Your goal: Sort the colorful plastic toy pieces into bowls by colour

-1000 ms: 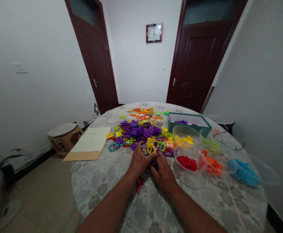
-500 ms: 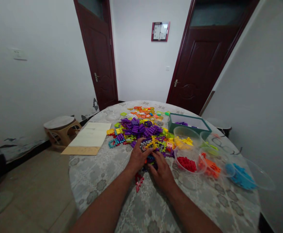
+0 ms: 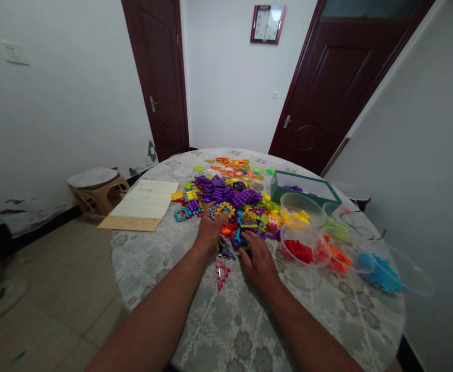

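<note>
A heap of plastic building pieces with toothed edges (image 3: 226, 194) lies on the table, purple ones on top and yellow, green, red and blue ones around. At its near edge my left hand (image 3: 208, 230) is closed around a yellow toothed piece (image 3: 225, 209) and a grey one (image 3: 212, 212). My right hand (image 3: 259, 261) rests at the heap's front, thumb and fingers apart, fingertips touching blue and purple pieces. Between the hands lie a grey-purple piece (image 3: 226, 249) and, nearer me, a pink triangular piece (image 3: 222, 274).
To the right stand clear tubs with yellow (image 3: 296, 216), red (image 3: 298, 251), orange (image 3: 338, 260) and blue pieces (image 3: 381, 273). Behind them is a green box (image 3: 280, 192) with purple pieces. A pale sheet on cardboard (image 3: 145, 201) lies left. Orange pieces (image 3: 228, 169) are spread behind the heap.
My left hand has moved left, away from my right hand, carrying the grey and yellow pieces. The grey-purple piece between the hands now shows. The camera has tipped downward.
</note>
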`<state>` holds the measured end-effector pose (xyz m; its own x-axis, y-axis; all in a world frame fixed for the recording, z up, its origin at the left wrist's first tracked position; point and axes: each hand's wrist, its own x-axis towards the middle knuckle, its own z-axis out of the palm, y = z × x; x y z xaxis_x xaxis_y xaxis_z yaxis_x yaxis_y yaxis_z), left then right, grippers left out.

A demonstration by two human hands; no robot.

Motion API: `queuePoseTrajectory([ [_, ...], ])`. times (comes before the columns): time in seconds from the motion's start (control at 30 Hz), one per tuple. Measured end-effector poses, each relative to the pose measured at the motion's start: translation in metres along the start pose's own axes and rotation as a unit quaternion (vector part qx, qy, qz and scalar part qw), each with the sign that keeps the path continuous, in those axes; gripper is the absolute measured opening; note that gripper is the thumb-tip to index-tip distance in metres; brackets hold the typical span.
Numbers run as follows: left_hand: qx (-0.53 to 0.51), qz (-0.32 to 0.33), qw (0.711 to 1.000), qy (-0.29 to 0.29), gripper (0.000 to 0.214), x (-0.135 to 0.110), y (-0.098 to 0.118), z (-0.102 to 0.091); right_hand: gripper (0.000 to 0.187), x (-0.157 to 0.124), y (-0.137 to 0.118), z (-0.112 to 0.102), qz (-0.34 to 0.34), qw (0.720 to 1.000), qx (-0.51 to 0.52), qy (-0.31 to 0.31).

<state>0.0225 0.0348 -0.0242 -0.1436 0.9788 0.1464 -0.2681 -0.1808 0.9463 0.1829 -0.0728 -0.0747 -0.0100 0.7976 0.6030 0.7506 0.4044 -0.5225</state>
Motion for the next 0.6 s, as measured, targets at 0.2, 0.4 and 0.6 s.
queuePoseTrajectory([
  [0.2, -0.185, -0.174, 0.967, 0.002, 0.044, 0.009, 0.010, -0.008, 0.046, -0.002, -0.004, -0.006, -0.003, 0.999, -0.032, 0.011],
  [0.4, -0.297, -0.261, 0.915, -0.082, 0.040, 0.008, 0.026, -0.014, 0.040, -0.002, -0.009, -0.013, 0.019, 0.998, -0.052, 0.012],
  [0.6, -0.310, -0.276, 0.903, -0.113, 0.042, -0.007, 0.037, 0.003, 0.035, -0.004, -0.009, -0.019, 0.032, 0.997, -0.065, 0.031],
])
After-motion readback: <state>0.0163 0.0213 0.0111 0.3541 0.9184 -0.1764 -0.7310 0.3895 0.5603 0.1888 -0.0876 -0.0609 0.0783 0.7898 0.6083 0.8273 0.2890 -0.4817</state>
